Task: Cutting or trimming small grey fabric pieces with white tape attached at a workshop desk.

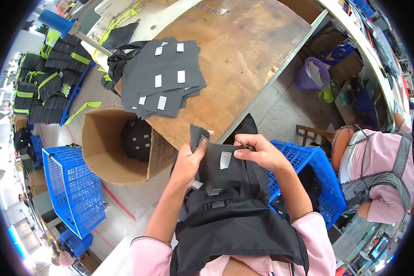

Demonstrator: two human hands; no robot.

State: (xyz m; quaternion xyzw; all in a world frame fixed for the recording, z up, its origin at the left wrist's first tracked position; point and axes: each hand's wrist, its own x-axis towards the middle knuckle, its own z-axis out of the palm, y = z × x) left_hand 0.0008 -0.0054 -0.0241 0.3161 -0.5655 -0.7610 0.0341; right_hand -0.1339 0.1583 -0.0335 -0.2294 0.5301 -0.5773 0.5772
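Over my lap hangs a dark grey fabric panel (211,168) with small white patches on it. My left hand (191,158) is closed on its upper left edge, the thumb pressed on a folded part. At the panel's upper right corner, my right hand (258,152) is closed around small dark thread snips (246,146), mostly hidden by the fingers. Ahead, on the brown wooden table (244,50), lies a loose stack of similar dark grey panels (170,73) with white patches. A black apron (239,230) covers my front beneath the panel.
Left of the table stands an open cardboard box (112,168) with dark panels inside. Blue plastic crates stand at left (73,193) and right (326,184). A purple basket (312,76) sits beyond the table's right edge. Another person (382,175) sits at right. Bundled dark panels (55,69) fill the far left.
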